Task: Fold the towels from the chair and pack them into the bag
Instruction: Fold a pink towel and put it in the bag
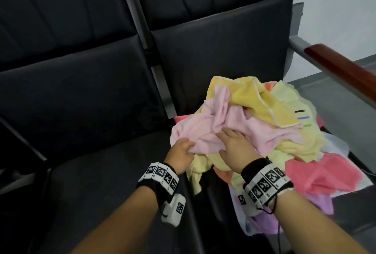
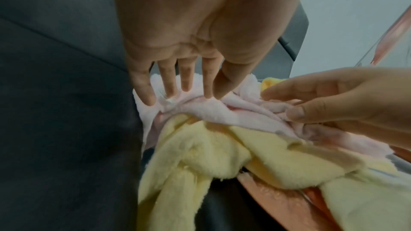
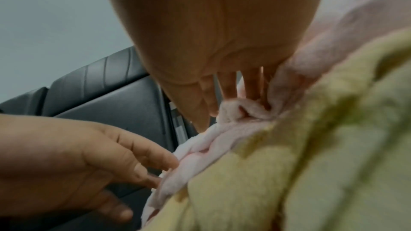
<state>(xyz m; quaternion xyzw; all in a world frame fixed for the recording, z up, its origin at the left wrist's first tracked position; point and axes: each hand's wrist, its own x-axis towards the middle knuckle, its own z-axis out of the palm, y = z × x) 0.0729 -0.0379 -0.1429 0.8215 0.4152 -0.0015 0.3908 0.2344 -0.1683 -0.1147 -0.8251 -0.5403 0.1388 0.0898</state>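
Observation:
A loose pile of towels lies on the right-hand black chair seat. A pale pink towel (image 1: 244,129) is on top, with a yellow towel (image 1: 262,99) behind it and a coral one (image 1: 321,174) at the front right. My left hand (image 1: 189,146) is at the pink towel's left edge. Its thumb and forefinger tips (image 2: 213,94) meet on a fold of the pink towel (image 2: 211,111). My right hand (image 1: 223,133) lies on the pink towel's middle. Its fingers (image 3: 229,101) dig into a bunched fold, with the thumb against it. A pale yellow towel (image 2: 211,155) hangs below.
The left-hand black seat (image 1: 112,182) adjoins the pile, past a metal frame bar (image 1: 160,82). A wooden armrest (image 1: 341,66) runs along the right side. Thin pale and lilac fabric (image 1: 254,223) hangs over the seat's front edge. Grey floor lies beyond the armrest.

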